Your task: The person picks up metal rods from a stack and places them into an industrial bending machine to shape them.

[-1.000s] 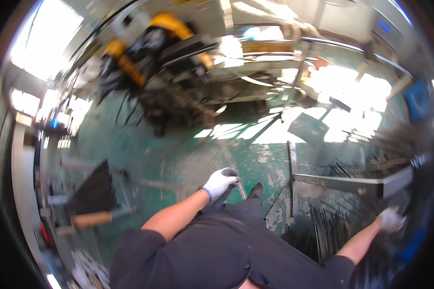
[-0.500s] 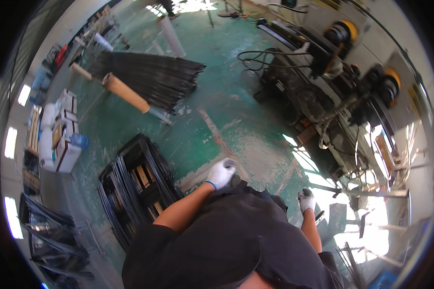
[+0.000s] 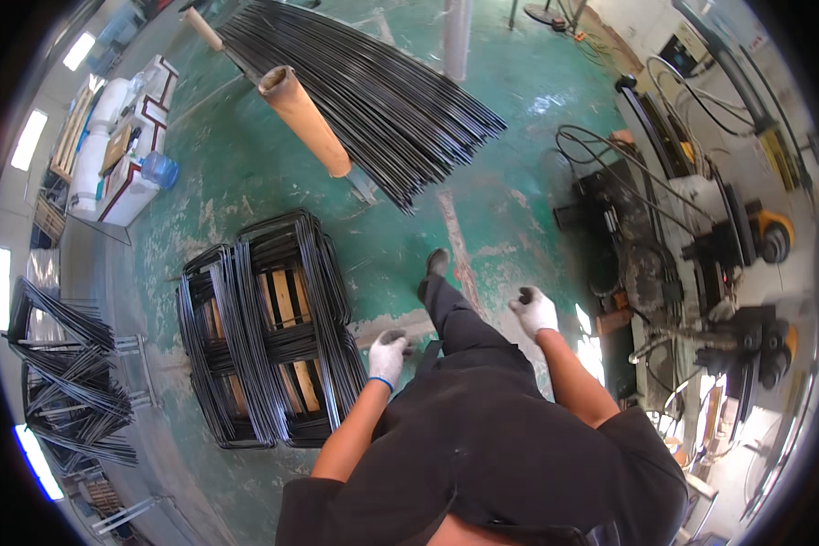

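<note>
My left hand (image 3: 389, 358), in a white work glove with a blue cuff edge, hangs in front of my body beside a stack of black rectangular metal frames (image 3: 246, 341). It touches nothing, and its fingers bend loosely. Farther right, my right hand (image 3: 534, 311), gloved in white too, is held out over the green floor. Its fingers are slightly apart with nothing visible in them. One dark trouser leg and shoe (image 3: 435, 265) reach forward between the hands. Ahead lies a wide bundle of long black metal rods (image 3: 364, 82).
An orange-brown cardboard tube (image 3: 305, 123) leans near the rods. Machines with cables (image 3: 646, 246) line the right side. More black frames (image 3: 68, 364) are piled at far left, below a white cabinet (image 3: 136, 164) with a blue water bottle (image 3: 159, 170).
The rods and frame stack appear nearer, and the view has turned. My right hand has swung forward and my left hand back. A foot now shows ahead of me.
</note>
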Tool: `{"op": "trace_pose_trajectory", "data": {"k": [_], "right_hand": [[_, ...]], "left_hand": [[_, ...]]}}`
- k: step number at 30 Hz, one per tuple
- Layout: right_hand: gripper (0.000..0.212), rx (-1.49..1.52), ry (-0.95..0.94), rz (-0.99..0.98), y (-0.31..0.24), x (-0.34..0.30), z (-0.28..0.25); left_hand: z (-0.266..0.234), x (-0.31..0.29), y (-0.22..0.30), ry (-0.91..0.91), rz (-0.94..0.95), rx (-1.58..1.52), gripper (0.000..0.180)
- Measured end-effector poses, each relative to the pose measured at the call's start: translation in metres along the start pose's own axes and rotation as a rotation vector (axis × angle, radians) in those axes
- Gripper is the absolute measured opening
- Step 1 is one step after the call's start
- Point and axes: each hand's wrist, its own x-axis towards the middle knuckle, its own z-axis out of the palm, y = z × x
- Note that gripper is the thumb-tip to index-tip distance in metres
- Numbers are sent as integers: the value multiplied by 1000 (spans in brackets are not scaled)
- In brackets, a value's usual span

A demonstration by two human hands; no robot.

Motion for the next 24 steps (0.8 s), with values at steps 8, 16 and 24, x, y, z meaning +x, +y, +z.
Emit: {"op": "trace_pose_trajectory", "data": {"k": [8,16,24], "right_hand": [[78,-142,-87,-339,-236,216,156],[78,-561,32,-148,-408,347,248],[18,-446,-144,-332,-381,390,283]], "left_hand": [[-17,111,113,4,109,255,22],[-56,159,260,404,267,-72,26],[-30,161,231,224,11,335,23]]}}
